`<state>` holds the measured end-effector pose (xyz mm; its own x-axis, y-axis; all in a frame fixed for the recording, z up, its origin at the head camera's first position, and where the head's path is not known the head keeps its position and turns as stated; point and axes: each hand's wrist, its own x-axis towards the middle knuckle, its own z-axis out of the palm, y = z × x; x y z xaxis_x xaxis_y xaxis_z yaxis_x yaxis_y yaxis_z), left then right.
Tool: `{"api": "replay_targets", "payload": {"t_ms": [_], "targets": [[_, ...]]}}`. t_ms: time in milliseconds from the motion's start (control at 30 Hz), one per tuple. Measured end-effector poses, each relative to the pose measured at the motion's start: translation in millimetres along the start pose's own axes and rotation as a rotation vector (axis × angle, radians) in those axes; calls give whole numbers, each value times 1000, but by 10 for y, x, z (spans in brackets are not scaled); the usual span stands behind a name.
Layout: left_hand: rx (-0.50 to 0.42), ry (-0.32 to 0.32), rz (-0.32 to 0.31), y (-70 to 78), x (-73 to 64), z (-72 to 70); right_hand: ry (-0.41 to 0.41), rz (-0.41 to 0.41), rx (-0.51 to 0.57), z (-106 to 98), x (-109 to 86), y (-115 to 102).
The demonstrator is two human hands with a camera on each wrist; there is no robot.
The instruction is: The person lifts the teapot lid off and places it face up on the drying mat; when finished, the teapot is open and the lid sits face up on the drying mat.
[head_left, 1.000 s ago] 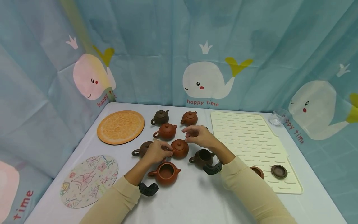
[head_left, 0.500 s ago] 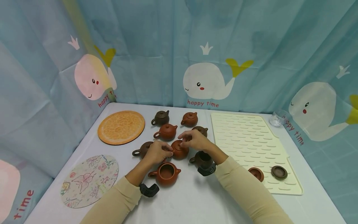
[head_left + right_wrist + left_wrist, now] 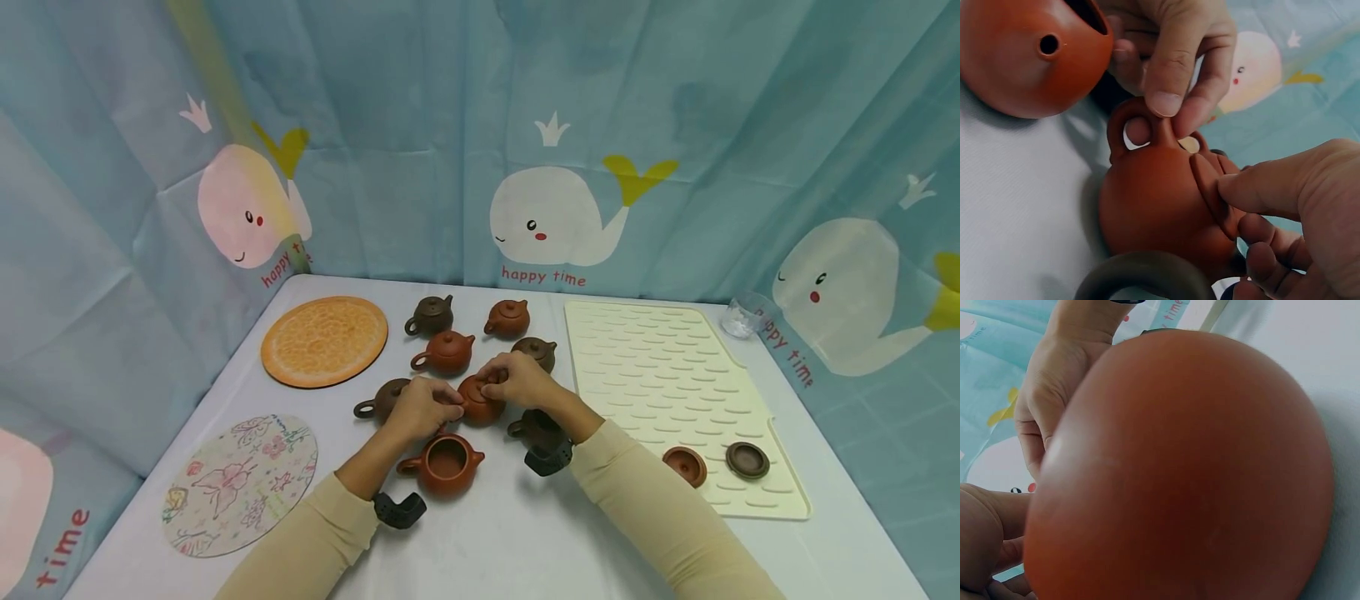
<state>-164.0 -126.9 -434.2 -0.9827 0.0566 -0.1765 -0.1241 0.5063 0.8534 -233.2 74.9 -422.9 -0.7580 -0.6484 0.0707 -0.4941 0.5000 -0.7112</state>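
Near the table's middle, my left hand [image 3: 426, 408] pinches the handle of a small reddish-brown clay teapot [image 3: 480, 412]. In the right wrist view, thumb and fingers of the left hand [image 3: 1179, 56] close on that handle. My right hand [image 3: 1329, 212] holds the teapot's lid [image 3: 1211, 195] at its edge, thumb on the near side and fingers curled beyond. The lid sits at the pot's mouth; whether it is lifted I cannot tell. A lidless red teapot [image 3: 459, 483] stands just below my left hand and fills much of the left wrist view with its round body [image 3: 1191, 475].
A lidless dark teapot [image 3: 531, 427] stands under my right wrist. Several lidded pots, including a red one [image 3: 450, 353], stand behind. Two lids, one red [image 3: 686, 467] and one dark [image 3: 747, 460], lie on the cream mat [image 3: 645, 367]. Two round mats lie left.
My right hand has come down and left from above the teapot onto its lid, and its fingers have closed there. The left hand has stayed at the handle.
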Motion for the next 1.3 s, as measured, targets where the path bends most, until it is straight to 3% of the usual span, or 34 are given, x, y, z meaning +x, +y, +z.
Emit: {"api": "replay_targets", "payload": {"t_ms": [267,500,600,1000,1300], "targets": [[-4,5,-1,4,-3,9,20,-23,-95,44,-17,-15],[-29,1,-5,32,-14,-1,68,-227,-244,56,-10,-52],[-34,-2,-3,33,-23,5,78,-255,-270,62,-13,-42],[-24,-4,12,26,-35,6,94,-141,-127,79,-29,37],[-26,6,23,14,-30,20,110,-66,-106,74,-40,36]]}}
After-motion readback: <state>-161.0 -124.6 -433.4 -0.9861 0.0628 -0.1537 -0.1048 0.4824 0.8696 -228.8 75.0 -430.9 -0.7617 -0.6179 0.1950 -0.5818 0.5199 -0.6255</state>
